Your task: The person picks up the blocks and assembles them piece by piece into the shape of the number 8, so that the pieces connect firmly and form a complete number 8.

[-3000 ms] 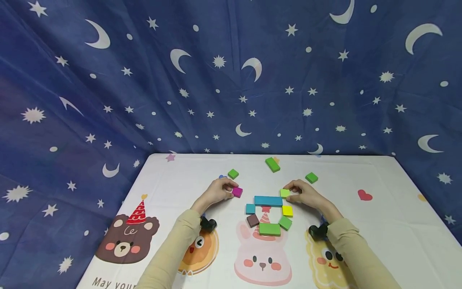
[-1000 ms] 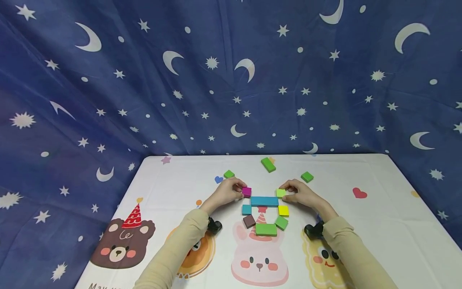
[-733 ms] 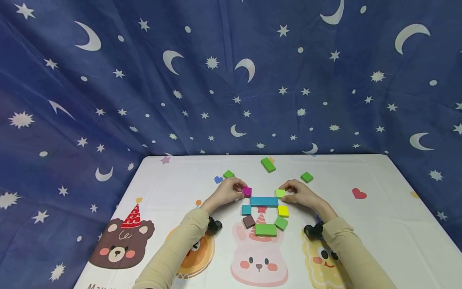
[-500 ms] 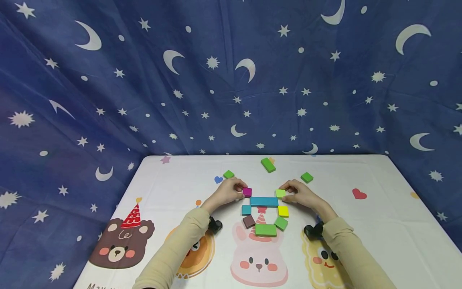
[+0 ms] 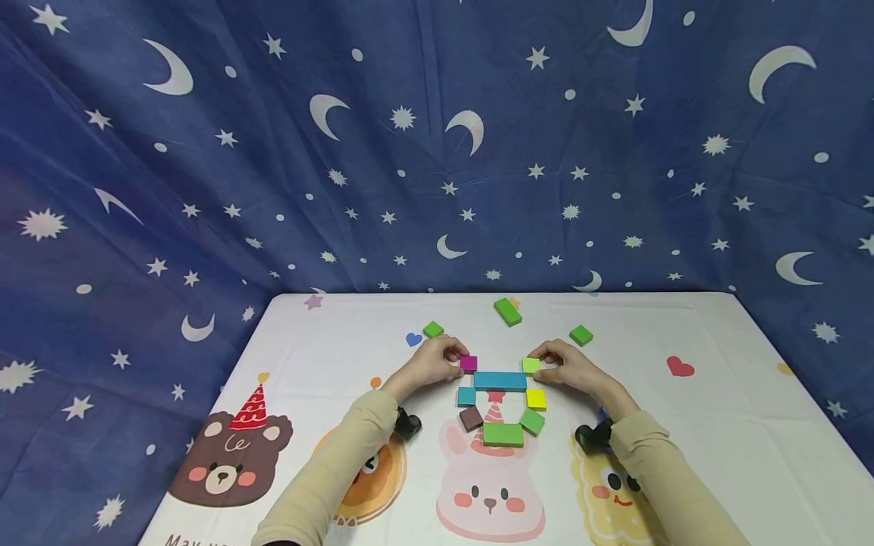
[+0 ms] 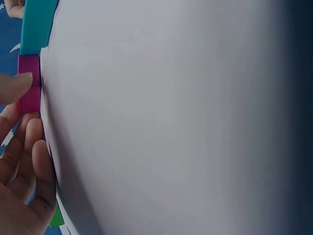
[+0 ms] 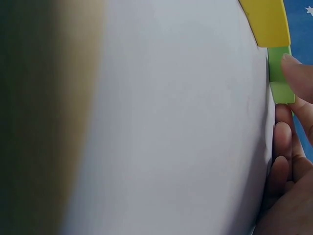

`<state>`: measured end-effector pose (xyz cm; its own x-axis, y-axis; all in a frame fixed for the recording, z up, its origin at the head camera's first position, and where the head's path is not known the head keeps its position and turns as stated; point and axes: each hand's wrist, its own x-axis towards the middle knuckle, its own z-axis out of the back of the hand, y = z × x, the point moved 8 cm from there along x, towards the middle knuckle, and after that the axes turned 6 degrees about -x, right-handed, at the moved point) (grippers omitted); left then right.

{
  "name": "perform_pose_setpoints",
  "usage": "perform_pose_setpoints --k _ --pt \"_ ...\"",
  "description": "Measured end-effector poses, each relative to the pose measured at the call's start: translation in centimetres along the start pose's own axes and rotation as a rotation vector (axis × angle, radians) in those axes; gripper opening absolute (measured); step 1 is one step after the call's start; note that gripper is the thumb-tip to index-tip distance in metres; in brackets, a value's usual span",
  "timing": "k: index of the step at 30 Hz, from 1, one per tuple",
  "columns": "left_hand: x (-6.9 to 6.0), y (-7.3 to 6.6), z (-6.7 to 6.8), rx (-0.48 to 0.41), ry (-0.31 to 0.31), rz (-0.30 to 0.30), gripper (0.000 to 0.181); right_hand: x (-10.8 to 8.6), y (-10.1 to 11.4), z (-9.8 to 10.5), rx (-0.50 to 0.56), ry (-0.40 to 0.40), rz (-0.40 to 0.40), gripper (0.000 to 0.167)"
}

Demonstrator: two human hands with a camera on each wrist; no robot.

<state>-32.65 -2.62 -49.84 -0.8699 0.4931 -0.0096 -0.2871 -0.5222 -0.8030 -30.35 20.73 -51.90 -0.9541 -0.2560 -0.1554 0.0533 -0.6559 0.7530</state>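
Thumb and fingers of my left hand (image 5: 429,364) pinch a magenta block (image 5: 468,364) at the upper left corner of a ring of blocks. On the opposite corner, my right hand (image 5: 575,368) pinches a lime block (image 5: 530,366). Between the two lies a long blue block (image 5: 500,381). Below them the ring runs through a small teal block (image 5: 466,396), a yellow block (image 5: 536,400), a brown block (image 5: 471,418), a green block (image 5: 532,422) and a longer green block (image 5: 503,434). The left wrist view shows the magenta block (image 6: 29,83) between thumb and fingers.
Beyond the ring lie a small green block (image 5: 433,330) near my left hand, a longer green block (image 5: 507,312) at the back, and another small green block (image 5: 581,335) on the right. A printed white cloth covers the table (image 5: 717,425); a blue star-patterned curtain (image 5: 382,152) hangs behind.
Since three seconds ago my left hand has brought the magenta block rightward to the blue block's upper left corner. My right hand stays on the lime block. The view has shifted slightly.
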Motion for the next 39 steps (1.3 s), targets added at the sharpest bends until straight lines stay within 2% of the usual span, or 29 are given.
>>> perform_pose_setpoints --k 18,33,39 --pt "-0.59 0.57 0.73 -0.055 -0.001 0.022 0.026 0.29 0.31 -0.38 -0.005 0.01 0.004 0.031" --pt "-0.51 0.87 0.46 -0.055 -0.018 0.051 0.024 0.36 0.09 -0.38 -0.014 0.011 -0.011 0.031" --pt "-0.41 0.52 0.07 -0.049 -0.024 0.051 0.024 0.25 -0.34 -0.25 -0.011 0.017 -0.027 0.032"
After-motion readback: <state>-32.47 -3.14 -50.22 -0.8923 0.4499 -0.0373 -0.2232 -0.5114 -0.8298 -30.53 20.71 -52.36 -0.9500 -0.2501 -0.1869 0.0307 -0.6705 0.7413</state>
